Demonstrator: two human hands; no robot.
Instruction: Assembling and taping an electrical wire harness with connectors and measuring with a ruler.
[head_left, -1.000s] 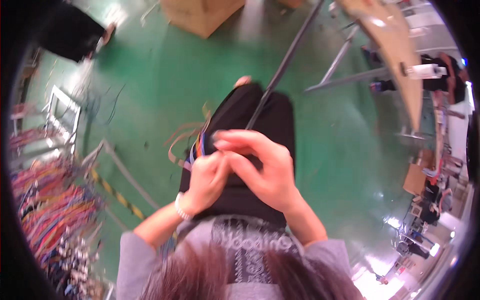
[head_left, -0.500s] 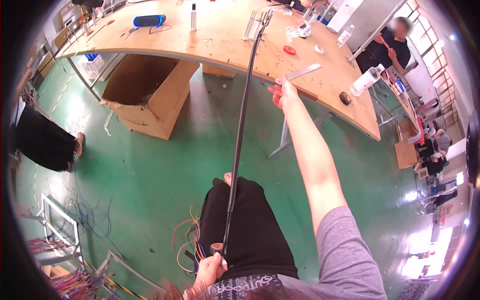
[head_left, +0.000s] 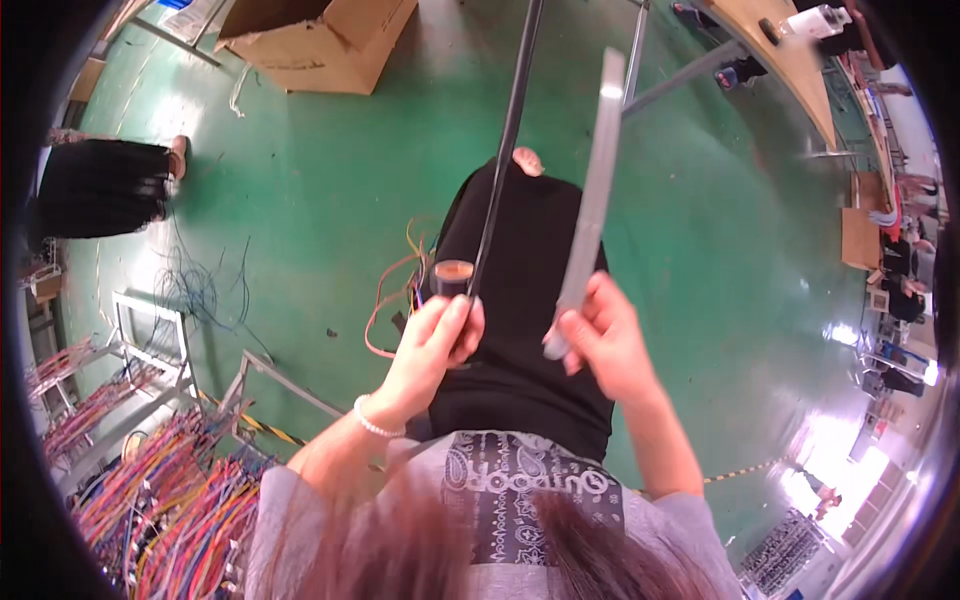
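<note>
My left hand (head_left: 428,345), a pale bead bracelet at its wrist, is closed around the lower end of a long black-wrapped cable (head_left: 508,130). A roll of black tape (head_left: 454,284) with an orange-brown core sticks up from the same grip. The cable rises over my lap and leaves the top of the picture. In my right hand (head_left: 612,345) is a long flat grey ruler (head_left: 595,190), pinched near its lower end and tilted upward, apart from the cable. Loose coloured wires (head_left: 385,290) hang beside my left hand.
An open cardboard box (head_left: 330,50) stands on the green floor ahead. The wooden table's corner (head_left: 790,50), with a bottle (head_left: 815,22) on it, is at the upper right. Bundles of coloured wires (head_left: 180,500) and a metal frame (head_left: 155,305) are at the left, where a person's black skirt (head_left: 105,190) shows.
My right hand has taken the ruler off the table's edge and brought it back over my lap. The view has tipped downward. My left hand keeps hold of the cable and tape.
</note>
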